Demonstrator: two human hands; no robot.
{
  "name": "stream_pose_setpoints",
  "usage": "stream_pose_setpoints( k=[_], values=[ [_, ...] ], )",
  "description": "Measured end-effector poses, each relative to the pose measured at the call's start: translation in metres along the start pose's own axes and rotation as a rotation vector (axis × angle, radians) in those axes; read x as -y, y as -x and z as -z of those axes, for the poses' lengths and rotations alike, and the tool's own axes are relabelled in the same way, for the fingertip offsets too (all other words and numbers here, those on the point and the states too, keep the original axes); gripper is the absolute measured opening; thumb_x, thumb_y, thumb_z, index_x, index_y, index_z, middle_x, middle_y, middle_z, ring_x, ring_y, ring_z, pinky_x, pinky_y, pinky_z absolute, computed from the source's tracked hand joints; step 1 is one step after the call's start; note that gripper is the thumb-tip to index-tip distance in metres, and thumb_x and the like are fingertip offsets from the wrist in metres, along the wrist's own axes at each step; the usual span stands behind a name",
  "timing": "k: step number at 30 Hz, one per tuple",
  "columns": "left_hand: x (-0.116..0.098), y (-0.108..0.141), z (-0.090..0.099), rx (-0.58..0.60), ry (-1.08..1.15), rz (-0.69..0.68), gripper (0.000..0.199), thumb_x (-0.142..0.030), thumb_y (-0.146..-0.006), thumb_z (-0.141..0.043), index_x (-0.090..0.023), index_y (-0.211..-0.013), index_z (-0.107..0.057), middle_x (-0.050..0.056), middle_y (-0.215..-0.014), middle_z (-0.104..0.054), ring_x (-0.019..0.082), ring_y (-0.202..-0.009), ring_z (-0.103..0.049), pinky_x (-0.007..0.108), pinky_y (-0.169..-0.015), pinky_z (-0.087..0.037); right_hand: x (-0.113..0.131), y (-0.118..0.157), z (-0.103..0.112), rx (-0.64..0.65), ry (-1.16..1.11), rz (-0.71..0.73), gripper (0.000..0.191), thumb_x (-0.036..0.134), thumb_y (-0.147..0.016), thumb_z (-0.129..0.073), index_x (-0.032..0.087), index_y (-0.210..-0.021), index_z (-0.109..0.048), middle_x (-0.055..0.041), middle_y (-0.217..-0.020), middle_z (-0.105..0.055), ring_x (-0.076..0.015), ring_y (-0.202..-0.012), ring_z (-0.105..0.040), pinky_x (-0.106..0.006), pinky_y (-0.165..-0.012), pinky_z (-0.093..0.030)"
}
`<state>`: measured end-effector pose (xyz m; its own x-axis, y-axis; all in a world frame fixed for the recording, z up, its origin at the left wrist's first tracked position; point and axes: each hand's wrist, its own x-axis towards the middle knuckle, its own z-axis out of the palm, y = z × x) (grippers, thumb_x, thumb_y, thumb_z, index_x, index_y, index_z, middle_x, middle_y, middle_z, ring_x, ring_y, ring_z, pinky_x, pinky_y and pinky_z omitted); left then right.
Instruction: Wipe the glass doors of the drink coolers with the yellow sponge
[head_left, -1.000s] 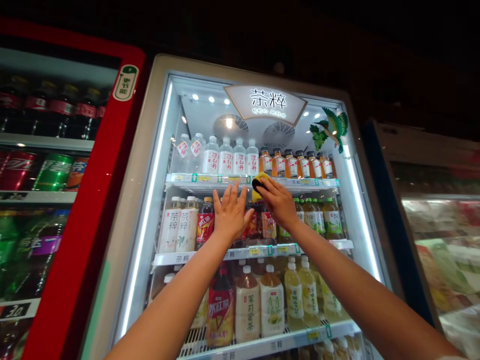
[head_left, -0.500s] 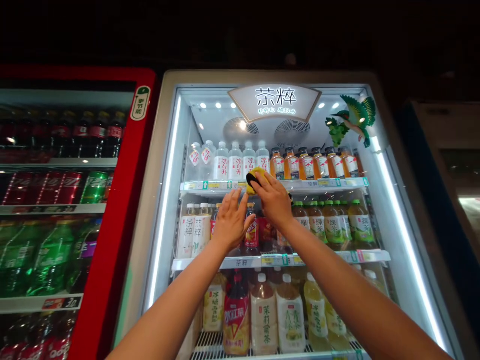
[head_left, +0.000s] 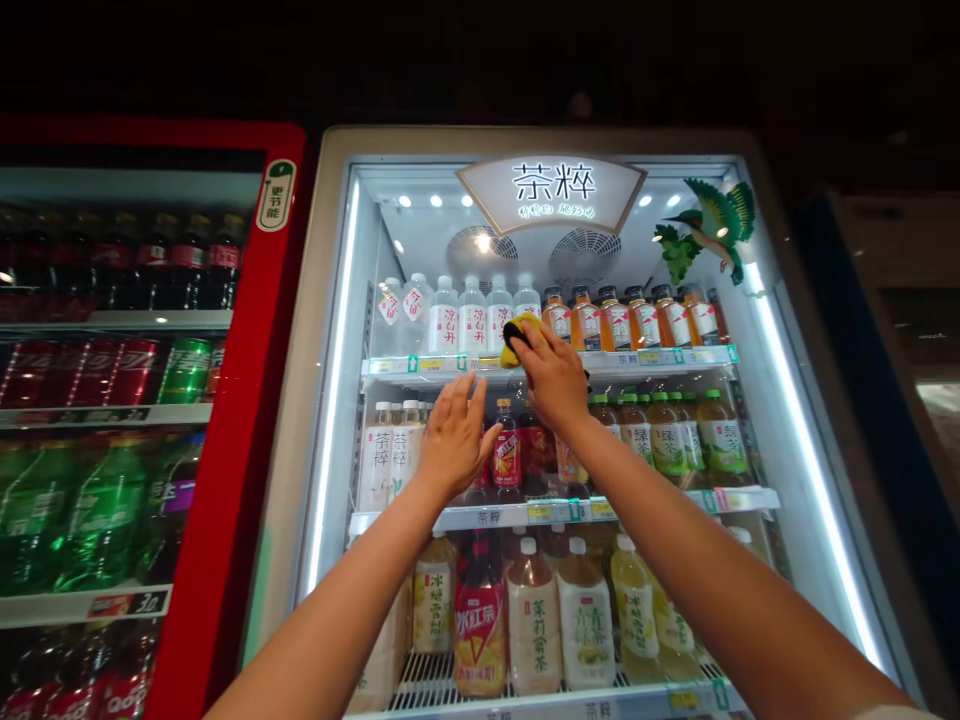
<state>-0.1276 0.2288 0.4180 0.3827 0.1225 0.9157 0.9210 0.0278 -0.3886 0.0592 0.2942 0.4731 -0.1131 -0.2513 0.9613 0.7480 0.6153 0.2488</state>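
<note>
Bunched yellow-black cloth (head_left: 515, 333); curled right-hand grip (head_left: 553, 378)

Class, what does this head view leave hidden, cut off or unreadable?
Head view:
Yellow-and-black cloth: partly hidden by the right hand.
Red-labelled plastic bottle: upper part behind the left hand.
Red-framed drinks cooler: cut off by left edge.
Small yellow shelf tags: print too small to read.
</note>
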Motion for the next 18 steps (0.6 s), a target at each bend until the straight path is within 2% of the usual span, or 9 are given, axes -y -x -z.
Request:
stream_pose_setpoints(
  k=[2, 5, 7, 10, 12, 14, 16, 18],
  values=[
    [0.005, 0.002, 0.002, 0.001, 0.011, -0.005, 0.065, -0.045, -0.101, -0.046, -0.010, -0.155, -0.035, 0.020, -0.160, -0.040, 0.034, -0.149, -0.036, 0.051, -0.123, -0.031, 0.006, 0.015, 0.003, 0.061, -0.025, 0.132, 0.047, 0.012, -0.097, -0.050, 0.029, -0.138, -0.063, -0.0008, -0.155, -0.054, -0.0254, -0.142, -0.047, -0.047, -0.114, -0.045],
    [0.015, 0.007, 0.007, 0.015, 0.022, -0.018, 0.064, -0.045, -0.100, -0.048, -0.013, -0.155, -0.036, 0.019, -0.160, -0.040, 0.034, -0.150, -0.035, 0.051, -0.124, -0.030, -0.006, 0.043, 0.018, 0.100, -0.056, 0.232, 0.041, 0.013, -0.098, -0.051, 0.030, -0.132, -0.068, 0.0003, -0.150, -0.059, -0.0229, -0.139, -0.051, -0.043, -0.112, -0.047],
    [0.023, 0.011, 0.011, 0.021, 0.019, -0.041, 0.063, -0.044, -0.100, -0.048, -0.013, -0.154, -0.038, 0.019, -0.160, -0.041, 0.033, -0.150, -0.035, 0.050, -0.123, -0.031, -0.017, 0.050, 0.025, 0.081, -0.067, 0.211, 0.040, 0.012, -0.097, -0.053, 0.029, -0.129, -0.070, -0.0010, -0.146, -0.062, -0.0233, -0.136, -0.054, -0.043, -0.111, -0.048],
    [0.036, 0.018, 0.016, 0.014, 0.002, -0.063, 0.062, -0.045, -0.100, -0.047, -0.013, -0.152, -0.039, 0.020, -0.158, -0.043, 0.033, -0.150, -0.036, 0.051, -0.122, -0.033, -0.017, 0.034, 0.019, -0.017, -0.062, 0.057, 0.045, 0.010, -0.093, -0.054, 0.028, -0.130, -0.069, -0.0034, -0.146, -0.063, -0.0263, -0.133, -0.056, -0.047, -0.111, -0.049],
    [0.044, 0.022, 0.017, 0.009, -0.001, -0.058, 0.062, -0.046, -0.100, -0.047, -0.013, -0.152, -0.039, 0.020, -0.158, -0.043, 0.033, -0.149, -0.036, 0.051, -0.122, -0.033, 0.000, 0.015, 0.005, -0.070, -0.040, -0.069, 0.050, 0.007, -0.090, -0.053, 0.028, -0.133, -0.067, -0.0047, -0.147, -0.061, -0.0290, -0.134, -0.055, -0.052, -0.112, -0.048],
    [0.050, 0.025, 0.018, 0.010, 0.009, -0.049, 0.063, -0.046, -0.100, -0.047, -0.013, -0.152, -0.039, 0.020, -0.159, -0.042, 0.034, -0.149, -0.036, 0.052, -0.122, -0.033, 0.026, 0.000, -0.008, -0.059, -0.024, -0.140, 0.054, 0.005, -0.088, -0.052, 0.026, -0.136, -0.065, -0.0056, -0.151, -0.057, -0.0306, -0.138, -0.052, -0.054, -0.114, -0.046],
    [0.053, 0.027, 0.019, 0.018, 0.026, -0.039, 0.063, -0.046, -0.100, -0.046, -0.012, -0.153, -0.038, 0.020, -0.159, -0.042, 0.034, -0.149, -0.036, 0.051, -0.122, -0.033, 0.051, -0.002, -0.015, 0.012, -0.028, -0.115, 0.056, 0.004, -0.089, -0.052, 0.025, -0.140, -0.063, -0.0052, -0.155, -0.053, -0.0298, -0.142, -0.047, -0.052, -0.117, -0.043],
    [0.055, 0.029, 0.020, 0.028, 0.043, -0.031, 0.064, -0.045, -0.100, -0.046, -0.012, -0.154, -0.036, 0.020, -0.159, -0.042, 0.034, -0.150, -0.035, 0.051, -0.122, -0.032, 0.063, 0.009, -0.013, 0.094, -0.047, -0.017, 0.056, 0.005, -0.091, -0.052, 0.027, -0.141, -0.061, -0.0032, -0.157, -0.050, -0.0270, -0.145, -0.045, -0.048, -0.118, -0.043]
  ],
)
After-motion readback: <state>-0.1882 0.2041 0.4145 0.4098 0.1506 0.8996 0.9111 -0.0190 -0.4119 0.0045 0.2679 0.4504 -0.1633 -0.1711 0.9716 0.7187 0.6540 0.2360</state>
